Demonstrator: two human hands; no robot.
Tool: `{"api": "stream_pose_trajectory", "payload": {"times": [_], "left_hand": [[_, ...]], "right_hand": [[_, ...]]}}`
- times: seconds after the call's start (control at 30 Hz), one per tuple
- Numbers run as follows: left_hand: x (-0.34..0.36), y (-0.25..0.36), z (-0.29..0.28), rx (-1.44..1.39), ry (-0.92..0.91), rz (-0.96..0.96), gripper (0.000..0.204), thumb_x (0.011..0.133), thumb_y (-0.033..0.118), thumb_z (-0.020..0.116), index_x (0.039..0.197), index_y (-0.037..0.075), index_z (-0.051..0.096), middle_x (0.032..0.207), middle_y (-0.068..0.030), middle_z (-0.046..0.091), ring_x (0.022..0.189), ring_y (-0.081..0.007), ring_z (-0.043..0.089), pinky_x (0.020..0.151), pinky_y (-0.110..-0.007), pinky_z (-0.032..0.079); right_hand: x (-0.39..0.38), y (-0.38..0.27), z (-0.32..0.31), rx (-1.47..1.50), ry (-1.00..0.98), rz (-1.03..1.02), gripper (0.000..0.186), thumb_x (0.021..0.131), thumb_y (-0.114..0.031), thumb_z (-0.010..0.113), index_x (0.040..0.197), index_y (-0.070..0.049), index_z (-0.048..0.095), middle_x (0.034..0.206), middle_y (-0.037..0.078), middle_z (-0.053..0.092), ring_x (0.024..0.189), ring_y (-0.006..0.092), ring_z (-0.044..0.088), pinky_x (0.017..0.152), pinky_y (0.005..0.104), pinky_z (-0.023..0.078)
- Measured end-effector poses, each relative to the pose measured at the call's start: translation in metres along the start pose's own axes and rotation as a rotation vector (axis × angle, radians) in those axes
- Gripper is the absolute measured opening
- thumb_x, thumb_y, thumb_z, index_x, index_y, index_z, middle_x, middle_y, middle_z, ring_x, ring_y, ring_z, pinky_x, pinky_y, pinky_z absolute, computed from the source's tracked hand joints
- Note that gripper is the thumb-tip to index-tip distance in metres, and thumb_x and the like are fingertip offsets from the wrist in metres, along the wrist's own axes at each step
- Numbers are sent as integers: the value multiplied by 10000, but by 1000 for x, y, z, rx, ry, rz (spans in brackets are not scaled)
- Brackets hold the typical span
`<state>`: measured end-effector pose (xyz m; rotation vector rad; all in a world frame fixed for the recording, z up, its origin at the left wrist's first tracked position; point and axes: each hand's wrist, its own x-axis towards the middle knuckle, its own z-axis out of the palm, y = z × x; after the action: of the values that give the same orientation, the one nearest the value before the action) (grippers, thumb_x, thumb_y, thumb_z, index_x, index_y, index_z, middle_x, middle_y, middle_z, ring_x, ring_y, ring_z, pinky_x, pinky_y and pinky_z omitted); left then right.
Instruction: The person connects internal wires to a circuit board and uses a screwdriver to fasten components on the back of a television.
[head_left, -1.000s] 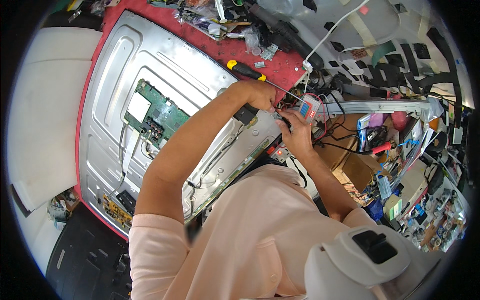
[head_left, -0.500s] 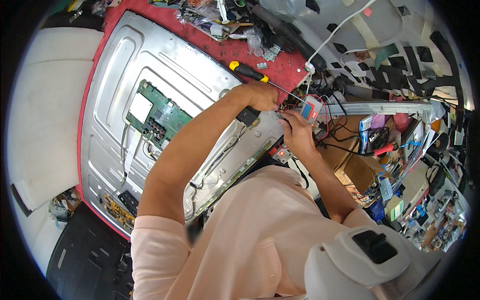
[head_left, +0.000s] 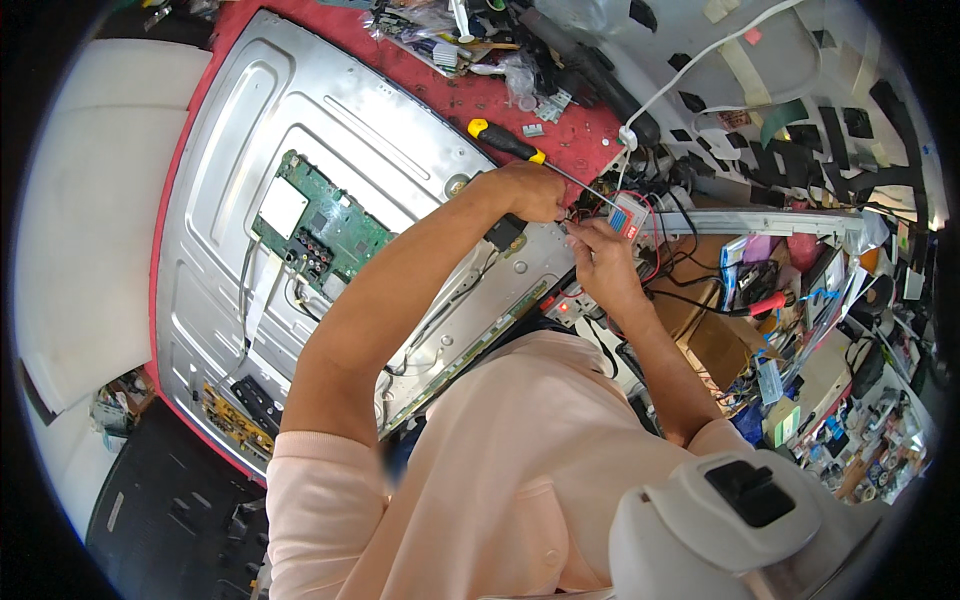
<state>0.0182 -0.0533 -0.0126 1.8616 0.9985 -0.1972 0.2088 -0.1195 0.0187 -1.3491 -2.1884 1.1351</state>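
Fingers [head_left: 586, 233] of the right hand [head_left: 608, 262] are bent, close together, and almost meet the curled left hand [head_left: 540, 190] between one and two o'clock from the centre. Anything pinched there is too small or hidden, so I cannot tell whether either hand is clamped on something.

Largest is a silver metal panel [head_left: 390, 160], spreading from eight round to eleven o'clock and inward to its end beneath the hands. On it, at ten, sits a green circuit board [head_left: 335, 222]. A yellow-and-black screwdriver [head_left: 538, 157] lies just beyond the left hand, handle near twelve, shaft aimed toward two. There stands a small red, white and blue box [head_left: 629, 216], near thin wires [head_left: 656, 245]. A black block [head_left: 506, 233] shows beside the left wrist, before one.

A nudge from the left knuckles could roll the screwdriver; a right wrist snagging the wires could tug them loose.
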Motion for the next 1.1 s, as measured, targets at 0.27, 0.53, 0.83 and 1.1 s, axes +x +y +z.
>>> {"api": "stream_pose_trajectory", "payload": {"times": [0.27,0.53,0.83,1.1], "left_hand": [[2,3,-1,26,-2,-19,305,845,324,585,852,39,694,856,-185,664,838,-359,634,739,-467,469],[1,5,8,7,70,4,296,848,282,579,843,6,682,839,-217,655,830,-369,638,732,-467,477],[-14,18,6,-83,162,-32,272,829,193,573,816,-68,649,833,-250,640,823,-410,627,754,-483,476],[-28,25,24,222,341,71,153,741,93,596,817,-12,678,837,-203,649,874,-364,633,781,-460,499]], "right_hand": [[-8,3,14,-79,38,-52,190,804,19,607,987,29,654,934,186,579,777,369,611,690,414,509],[-4,0,8,29,58,-17,159,810,1,617,964,33,640,937,212,623,842,379,626,715,414,511],[-3,-3,3,69,22,113,163,807,-63,643,949,17,633,861,242,651,789,393,643,693,412,511],[-4,7,7,89,24,98,160,808,-74,640,940,17,641,880,227,661,805,380,653,708,403,516]]}}
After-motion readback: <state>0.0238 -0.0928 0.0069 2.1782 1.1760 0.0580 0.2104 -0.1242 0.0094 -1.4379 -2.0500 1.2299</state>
